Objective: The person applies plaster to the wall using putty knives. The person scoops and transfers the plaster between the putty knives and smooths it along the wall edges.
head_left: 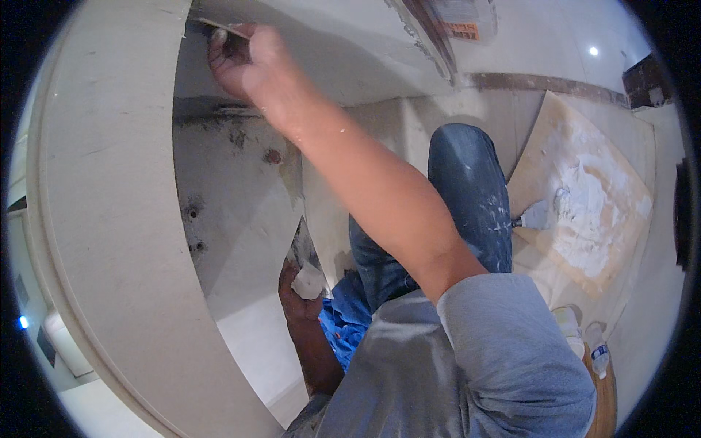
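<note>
My right hand (244, 66) is raised to the upper left, gripping a thin flat tool (228, 28), probably a scraper, against the shadowed recess (307, 29). My left hand (292, 292) is lower, closed on a putty knife (301, 244) with a lump of white compound (308, 281) on its blade. Beside it are a stained, pitted wall (219, 160) and a blue cloth (339, 328). My bent knee (467, 168) in spattered jeans is to the right of my forearm.
A pale board (537, 146) smeared with white compound lies at the right, with another putty knife (533, 215) on it. A plastic bottle (599, 350) and a pale container (569, 328) stand below. A broad pale panel (109, 219) edges the opening on the left.
</note>
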Demonstrator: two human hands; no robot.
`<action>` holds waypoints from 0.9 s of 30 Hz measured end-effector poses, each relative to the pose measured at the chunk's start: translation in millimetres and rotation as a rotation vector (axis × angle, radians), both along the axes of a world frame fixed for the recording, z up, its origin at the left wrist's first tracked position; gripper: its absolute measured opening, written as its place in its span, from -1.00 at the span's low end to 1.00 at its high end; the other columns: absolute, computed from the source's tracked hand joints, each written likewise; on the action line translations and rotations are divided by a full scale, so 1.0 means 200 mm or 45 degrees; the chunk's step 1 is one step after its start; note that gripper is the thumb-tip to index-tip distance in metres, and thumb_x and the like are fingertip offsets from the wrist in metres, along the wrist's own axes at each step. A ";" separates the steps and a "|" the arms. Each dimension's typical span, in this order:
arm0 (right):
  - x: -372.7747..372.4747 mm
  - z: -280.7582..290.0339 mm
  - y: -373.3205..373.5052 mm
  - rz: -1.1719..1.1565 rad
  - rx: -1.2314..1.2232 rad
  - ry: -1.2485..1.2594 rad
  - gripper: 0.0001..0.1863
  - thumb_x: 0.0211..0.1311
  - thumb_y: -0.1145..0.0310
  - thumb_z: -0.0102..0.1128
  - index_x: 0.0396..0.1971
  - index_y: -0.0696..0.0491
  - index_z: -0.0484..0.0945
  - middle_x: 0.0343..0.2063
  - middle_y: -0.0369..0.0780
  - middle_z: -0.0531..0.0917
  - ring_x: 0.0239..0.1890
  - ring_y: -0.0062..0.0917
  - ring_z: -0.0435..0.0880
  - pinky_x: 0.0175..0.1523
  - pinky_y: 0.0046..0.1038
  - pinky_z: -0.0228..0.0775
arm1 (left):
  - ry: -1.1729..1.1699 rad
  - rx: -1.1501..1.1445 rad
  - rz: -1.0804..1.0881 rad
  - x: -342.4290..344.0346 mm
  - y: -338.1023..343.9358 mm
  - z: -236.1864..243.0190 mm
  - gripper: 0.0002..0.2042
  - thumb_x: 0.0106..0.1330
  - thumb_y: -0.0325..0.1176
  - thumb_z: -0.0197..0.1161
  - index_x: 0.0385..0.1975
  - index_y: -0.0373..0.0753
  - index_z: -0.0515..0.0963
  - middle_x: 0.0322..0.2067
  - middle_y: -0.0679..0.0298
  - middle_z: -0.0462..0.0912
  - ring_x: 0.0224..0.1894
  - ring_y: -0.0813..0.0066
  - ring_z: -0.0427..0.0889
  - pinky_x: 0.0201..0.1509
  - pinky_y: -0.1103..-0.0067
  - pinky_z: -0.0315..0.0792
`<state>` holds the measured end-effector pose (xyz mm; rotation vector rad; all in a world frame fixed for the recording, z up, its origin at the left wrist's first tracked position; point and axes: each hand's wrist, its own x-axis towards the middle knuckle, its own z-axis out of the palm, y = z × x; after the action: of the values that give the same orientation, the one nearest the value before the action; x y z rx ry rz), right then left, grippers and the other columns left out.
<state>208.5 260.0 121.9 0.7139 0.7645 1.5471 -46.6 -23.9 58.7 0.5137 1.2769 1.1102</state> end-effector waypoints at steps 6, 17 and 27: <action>0.19 -0.07 -0.04 -0.002 0.203 0.121 -0.83 0.27 0.48 -0.21 -0.40 0.27 0.32 -0.50 -0.11 0.44 -0.56 -0.40 0.48 -0.45 -0.48 0.56 | 0.105 -0.078 0.114 0.01 0.00 0.00 -0.54 0.24 -0.29 -0.01 0.16 -0.28 0.31 0.07 0.11 0.47 0.09 0.23 0.51 0.12 0.35 0.47; -0.06 -0.17 -0.23 -0.004 0.100 -0.381 -0.77 0.28 0.43 -0.19 -0.19 0.28 0.31 -0.35 -0.08 0.45 -0.33 -0.42 0.50 -0.31 -0.49 0.57 | 0.118 -0.089 0.097 0.01 -0.01 0.01 -0.56 0.20 -0.32 0.07 0.11 -0.25 0.35 -0.04 0.19 0.52 -0.01 0.27 0.55 0.06 0.39 0.49; -0.16 -0.11 0.15 0.214 0.012 -0.140 -0.88 0.28 0.45 -0.17 -0.32 0.19 0.31 -0.43 -0.13 0.42 -0.40 -0.40 0.50 -0.36 -0.46 0.57 | -0.091 0.019 -0.018 0.01 0.01 0.00 -0.61 0.26 -0.34 0.04 0.09 -0.28 0.35 -0.06 0.15 0.55 0.00 0.26 0.57 0.05 0.38 0.51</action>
<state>176.9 290.1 100.0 0.5778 0.7509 1.7281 -45.2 -22.5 59.7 0.4895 1.2015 1.1174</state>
